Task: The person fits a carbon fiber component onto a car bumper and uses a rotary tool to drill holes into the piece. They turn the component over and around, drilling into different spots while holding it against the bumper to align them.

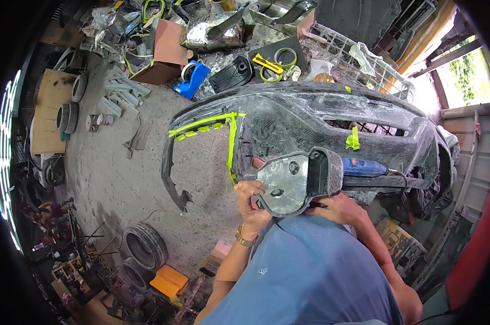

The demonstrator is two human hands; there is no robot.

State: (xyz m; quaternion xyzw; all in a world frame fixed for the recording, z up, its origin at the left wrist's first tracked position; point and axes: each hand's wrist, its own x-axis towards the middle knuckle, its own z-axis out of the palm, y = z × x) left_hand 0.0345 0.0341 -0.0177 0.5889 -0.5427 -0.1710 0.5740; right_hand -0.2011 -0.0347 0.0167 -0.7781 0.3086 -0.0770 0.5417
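I hold a black moulded part (325,170) with a smooth grey face (280,176) and two dark round holes close to my body. My left hand (251,208), with a watch on its wrist, is closed on the part's left edge. At the lower right edge my right hand (338,208) grips the same part, some fingers hidden beneath it. Just beyond lies a large dusty black car bumper (288,122), with green tape (232,141) along its left opening. A blue power tool (364,167) rests on the bumper, right of the held part.
Beyond the bumper sit a blue tape dispenser (192,79), a yellow cutter (268,63), a cardboard box (168,49) and a wire rack (364,62). On the left floor are tyres (145,246), an orange case (169,280) and pale strips (123,93).
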